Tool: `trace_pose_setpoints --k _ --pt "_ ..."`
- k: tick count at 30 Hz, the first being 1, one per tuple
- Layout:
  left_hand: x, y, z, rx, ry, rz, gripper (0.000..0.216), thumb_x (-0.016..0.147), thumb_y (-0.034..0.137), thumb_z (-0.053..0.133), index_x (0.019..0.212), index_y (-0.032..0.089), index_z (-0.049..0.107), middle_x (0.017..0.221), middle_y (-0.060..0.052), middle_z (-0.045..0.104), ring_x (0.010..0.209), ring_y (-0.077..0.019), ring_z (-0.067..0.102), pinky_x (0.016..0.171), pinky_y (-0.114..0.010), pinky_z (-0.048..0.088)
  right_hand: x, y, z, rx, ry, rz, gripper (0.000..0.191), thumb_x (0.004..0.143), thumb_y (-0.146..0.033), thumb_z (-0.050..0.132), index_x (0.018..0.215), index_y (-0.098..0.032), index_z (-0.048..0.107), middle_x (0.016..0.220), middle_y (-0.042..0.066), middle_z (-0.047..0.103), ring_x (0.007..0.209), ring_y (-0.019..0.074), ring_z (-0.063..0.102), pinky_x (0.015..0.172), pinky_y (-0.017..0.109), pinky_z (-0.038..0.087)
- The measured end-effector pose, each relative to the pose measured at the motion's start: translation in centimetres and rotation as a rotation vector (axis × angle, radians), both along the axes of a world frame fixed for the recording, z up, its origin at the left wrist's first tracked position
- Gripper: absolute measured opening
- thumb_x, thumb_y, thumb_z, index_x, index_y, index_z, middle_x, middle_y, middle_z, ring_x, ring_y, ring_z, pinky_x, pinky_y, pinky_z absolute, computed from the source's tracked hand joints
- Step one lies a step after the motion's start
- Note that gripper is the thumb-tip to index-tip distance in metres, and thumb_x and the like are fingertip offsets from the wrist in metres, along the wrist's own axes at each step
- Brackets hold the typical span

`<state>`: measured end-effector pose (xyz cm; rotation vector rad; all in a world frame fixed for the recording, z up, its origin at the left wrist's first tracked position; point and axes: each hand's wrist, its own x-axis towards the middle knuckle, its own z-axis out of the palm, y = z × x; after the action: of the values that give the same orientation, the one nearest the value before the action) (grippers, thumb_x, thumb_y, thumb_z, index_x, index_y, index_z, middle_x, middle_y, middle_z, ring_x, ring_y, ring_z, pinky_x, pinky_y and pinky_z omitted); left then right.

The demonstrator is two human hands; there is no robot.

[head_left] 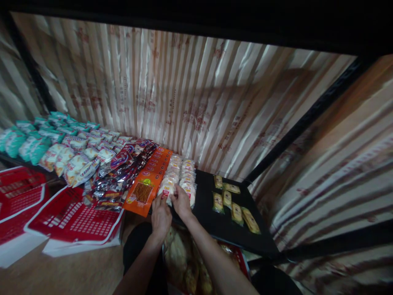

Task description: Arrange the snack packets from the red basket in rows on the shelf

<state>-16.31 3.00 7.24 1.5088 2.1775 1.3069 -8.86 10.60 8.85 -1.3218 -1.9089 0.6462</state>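
Both hands meet at the near end of two rows of white, round snacks in clear wrappers. My left hand (161, 217) has its fingers closed on the near left edge of a white snack packet (167, 191) with a small red label. From the right, my right hand (183, 203) pinches the same packet, its thumb and fingertips close to the label. Behind it lie more white snack packets (175, 164), overlapping in their rows. Directly left of my hands is a flat orange bag (144, 188) with brown sticks pictured on it. The fingertips partly cover the packet's near edge.
Several yellow wrapped cakes (227, 198) lie on the black shelf (208, 213) to the right. Shiny dark packets (113, 180), white-and-orange bags (76, 164) and teal bags (37, 143) fill the left. Red baskets (76, 217) stand below. A black post (294, 123) slants at right.
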Motion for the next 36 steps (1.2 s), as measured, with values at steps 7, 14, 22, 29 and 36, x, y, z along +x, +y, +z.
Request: trace_pose_setpoints --k 7,14,22,29,36 --pt "0.0 0.4 -0.2 0.03 0.027 0.009 0.039 0.079 0.01 0.038 0.112 0.015 0.057 0.12 -0.012 0.054 0.113 -0.0249 0.045 0.099 -0.044 0.038 -0.2 -0.5 -1.4 0.108 0.028 0.023 0.053 0.071 -0.01 0.046 0.123 -0.018 0.049 0.105 0.01 0.054 0.093 0.021 0.053 0.083 0.038 0.048" --pt "-0.3 -0.3 -0.2 0.028 0.076 -0.022 0.038 0.08 0.01 0.036 0.111 0.011 0.057 0.123 -0.015 0.052 0.117 -0.0255 0.043 0.1 -0.043 0.038 1.1 -3.8 -0.3 0.157 0.053 0.014 0.042 0.077 -0.012 0.044 0.117 -0.017 0.054 0.119 0.012 0.048 0.111 0.0208 0.047 0.095 0.037 0.042" --pt "0.3 -2.6 1.0 0.106 0.207 -0.177 0.034 0.078 0.009 0.037 0.101 0.017 0.06 0.107 -0.009 0.06 0.106 -0.021 0.051 0.096 -0.036 0.042 12.2 -10.5 -2.9 0.222 0.133 -0.216 0.027 0.083 -0.02 0.035 0.095 -0.019 0.06 0.098 0.009 0.059 0.097 0.0183 0.054 0.089 0.036 0.043" --pt "5.7 -5.3 -0.8 -0.058 0.261 -0.778 0.034 0.076 0.01 0.038 0.1 0.019 0.061 0.104 -0.008 0.061 0.098 -0.0187 0.056 0.09 -0.031 0.045 18.9 -13.3 -8.2 -0.016 -0.236 -0.279 0.033 0.077 -0.016 0.037 0.098 -0.014 0.062 0.101 0.012 0.063 0.1 0.0235 0.054 0.09 0.037 0.04" --pt "11.7 -7.2 -4.6 -0.275 0.109 -0.997 0.047 0.072 0.008 0.041 0.115 0.02 0.056 0.125 -0.01 0.053 0.114 -0.0219 0.05 0.098 -0.034 0.04 21.7 -12.3 -9.8 -0.229 -0.528 -0.382 0.048 0.071 -0.024 0.055 0.118 -0.015 0.057 0.123 0.016 0.055 0.117 0.0295 0.047 0.096 0.04 0.036"
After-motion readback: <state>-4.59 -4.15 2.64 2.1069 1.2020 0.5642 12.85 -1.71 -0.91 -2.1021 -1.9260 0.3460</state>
